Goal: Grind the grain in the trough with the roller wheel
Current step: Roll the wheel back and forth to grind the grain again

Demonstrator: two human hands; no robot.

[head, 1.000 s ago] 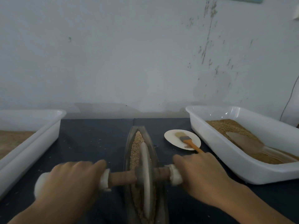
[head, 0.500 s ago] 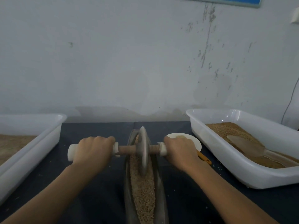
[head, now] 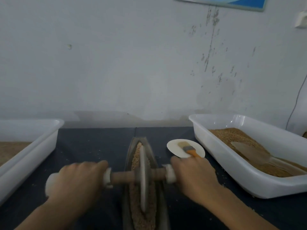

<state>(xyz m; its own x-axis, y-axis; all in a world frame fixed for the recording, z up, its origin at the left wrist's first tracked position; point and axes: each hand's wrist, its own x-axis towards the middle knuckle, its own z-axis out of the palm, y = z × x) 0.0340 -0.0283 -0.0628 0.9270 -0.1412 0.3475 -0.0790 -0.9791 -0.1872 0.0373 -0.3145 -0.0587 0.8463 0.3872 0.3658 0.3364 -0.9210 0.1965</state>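
Observation:
A narrow boat-shaped metal trough (head: 128,151) lies lengthwise on the dark table, filled with tan grain (head: 136,196). The grey roller wheel (head: 143,176) stands upright in the grain about midway along the trough. Its wooden axle (head: 123,177) crosses the trough and ends in white-wrapped grips. My left hand (head: 78,180) grips the left end of the axle. My right hand (head: 193,175) grips the right end. Both hands are motion-blurred.
A white tub (head: 249,185) of grain with a scoop (head: 249,153) stands on the right. Another white tub (head: 33,151) sits on the left. A small white dish (head: 174,145) with an orange-handled brush (head: 187,148) lies beyond my right hand. Loose grains dot the dark table (head: 93,143); a wall rises behind.
The wheel rolled from near me to the trough's far end, then came back to the middle. Both hands kept their grip on the axle throughout.

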